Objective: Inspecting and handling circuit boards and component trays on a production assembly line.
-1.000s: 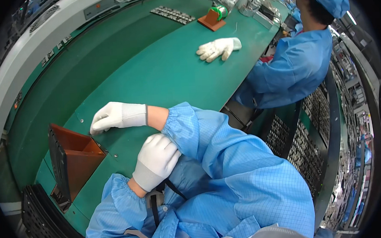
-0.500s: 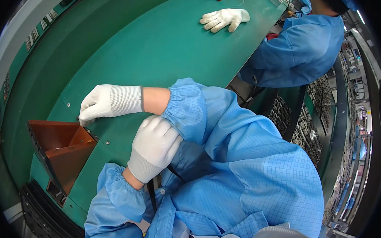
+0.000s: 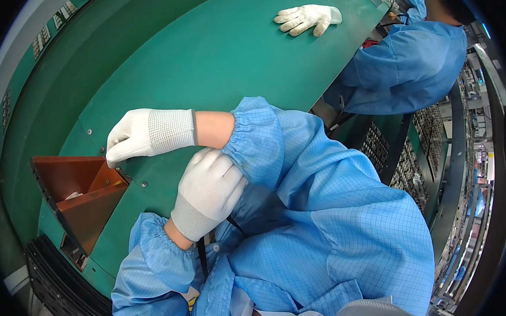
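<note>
The white-gloved right hand (image 3: 138, 135), fingers bunched, could knock the reddish-brown angular bin (image 3: 91, 211) if swung left, any pinch hidden, as with the white-gloved left hand (image 3: 209, 186).

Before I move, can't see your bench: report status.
Right hand by brown box, contact unclear. Left hand near right sleeve, grip unclear. White glove lies apart on green bench.

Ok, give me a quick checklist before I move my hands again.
1. Both hands gloved: ok, left hand and right hand covered in white.
2. Right hand empty: cannot tell, curled fingers hide its grip.
3. Right hand clear of brown box: cannot tell, it's right at the corner.
4. Left hand free of right sleeve: cannot tell, they overlap.
5. Loose glove away from hands: ok, farther up the green table.
</note>
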Action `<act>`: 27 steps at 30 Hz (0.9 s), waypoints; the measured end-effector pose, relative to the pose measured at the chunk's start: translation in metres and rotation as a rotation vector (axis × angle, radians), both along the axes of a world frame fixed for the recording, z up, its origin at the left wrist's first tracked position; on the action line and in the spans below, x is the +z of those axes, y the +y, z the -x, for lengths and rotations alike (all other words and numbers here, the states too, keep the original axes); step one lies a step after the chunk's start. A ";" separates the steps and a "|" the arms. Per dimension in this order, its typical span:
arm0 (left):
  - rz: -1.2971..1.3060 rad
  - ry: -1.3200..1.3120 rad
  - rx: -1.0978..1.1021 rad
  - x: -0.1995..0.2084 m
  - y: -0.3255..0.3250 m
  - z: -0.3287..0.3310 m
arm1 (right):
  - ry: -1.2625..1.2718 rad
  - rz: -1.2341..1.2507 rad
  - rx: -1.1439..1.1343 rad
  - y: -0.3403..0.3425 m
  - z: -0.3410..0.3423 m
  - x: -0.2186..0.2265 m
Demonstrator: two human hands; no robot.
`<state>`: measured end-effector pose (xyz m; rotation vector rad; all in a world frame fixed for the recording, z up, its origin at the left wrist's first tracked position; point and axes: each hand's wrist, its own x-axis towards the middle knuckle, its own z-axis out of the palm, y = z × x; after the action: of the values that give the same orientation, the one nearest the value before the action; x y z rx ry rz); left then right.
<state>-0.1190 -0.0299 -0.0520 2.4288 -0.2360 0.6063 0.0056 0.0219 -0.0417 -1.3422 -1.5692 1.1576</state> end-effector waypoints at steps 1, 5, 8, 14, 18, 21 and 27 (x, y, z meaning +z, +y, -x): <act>-0.002 0.000 0.008 0.000 0.000 0.000 | -0.004 -0.003 0.000 0.000 0.000 0.000; 0.001 -0.026 0.008 -0.001 -0.001 -0.001 | -0.019 -0.025 0.003 0.000 0.000 -0.001; 0.002 -0.009 0.006 -0.001 0.000 0.000 | -0.038 -0.038 0.007 0.000 0.000 -0.001; -0.025 0.010 0.021 -0.003 -0.001 0.000 | -0.001 -0.024 0.003 -0.001 -0.001 -0.001; -0.032 0.008 0.024 -0.004 -0.001 0.000 | -0.023 -0.013 0.006 -0.001 0.000 0.000; -0.038 0.005 0.021 -0.003 -0.001 -0.001 | -0.018 -0.001 -0.002 -0.001 0.000 0.000; -0.001 -0.023 0.015 -0.001 -0.002 -0.001 | -0.034 -0.018 0.009 -0.002 0.000 0.002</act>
<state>-0.1181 -0.0314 -0.0528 2.4274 -0.2282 0.6411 0.0059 0.0195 -0.0397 -1.3507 -1.6083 1.1290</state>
